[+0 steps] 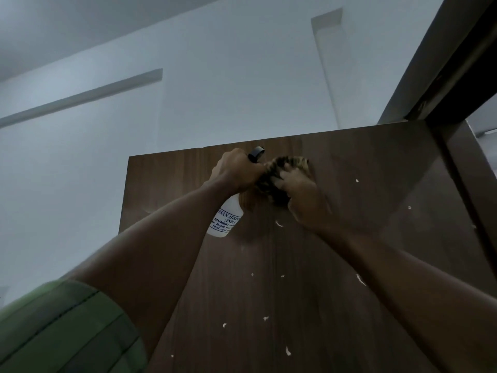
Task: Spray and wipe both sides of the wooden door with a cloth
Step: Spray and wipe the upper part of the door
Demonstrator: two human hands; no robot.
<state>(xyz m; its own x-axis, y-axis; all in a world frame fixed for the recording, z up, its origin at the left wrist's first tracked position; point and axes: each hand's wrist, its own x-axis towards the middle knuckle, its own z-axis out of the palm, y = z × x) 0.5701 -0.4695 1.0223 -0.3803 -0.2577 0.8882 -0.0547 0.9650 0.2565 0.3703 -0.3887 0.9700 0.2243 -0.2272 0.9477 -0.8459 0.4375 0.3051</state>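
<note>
We cannot read the whole label on the white plastic spray bottle with blue lettering (225, 220): our left hand (236, 169) covers its neck and the print is cut off at the bottle's right edge. Only the black spray head (256, 153) shows above our fist, whose fingers curl tightly round the bottle. The dark, mottled bunched cloth (279, 179) is half buried under our right hand (301, 195); those fingers bend over it and press it against the dark brown wood-grain door (309, 278), near the door's top edge. The two hands meet, so where cloth ends and fingers begin is hard to make out. White flecks (287, 351) dot the door's face. To the right the dark door frame (441, 65) slants up out of view. Behind the door stands a pale grey wall (188, 90). Near left, a green sleeve (67, 329) is cut off by the picture's edge.
</note>
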